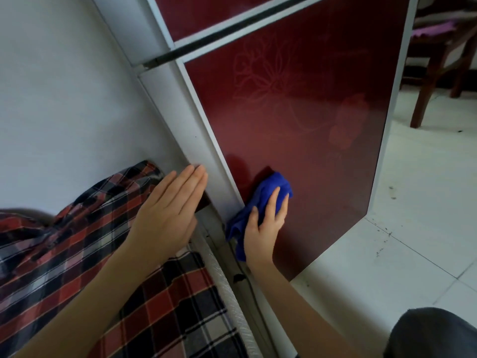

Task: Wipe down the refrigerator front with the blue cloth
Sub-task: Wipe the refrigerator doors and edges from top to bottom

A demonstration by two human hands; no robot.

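The refrigerator's lower door (304, 120) is glossy dark red with a faint flower pattern and a pale frame. A crumpled blue cloth (268, 192) lies against its lower left corner. My right hand (265, 223) presses the cloth onto the door, fingers spread over it and thumb hooked on its left fold; part of the cloth hangs below my palm. With straight fingers together, my left hand (167, 215) lies flat against the refrigerator's white side panel (180, 135), holding nothing.
A red, black and white plaid fabric (77, 249) covers a surface at the lower left, against a white wall (64, 86). White floor tiles (413, 228) spread to the right. A dark wooden chair (438, 60) stands at the upper right. My knee (433, 334) shows at the bottom right.
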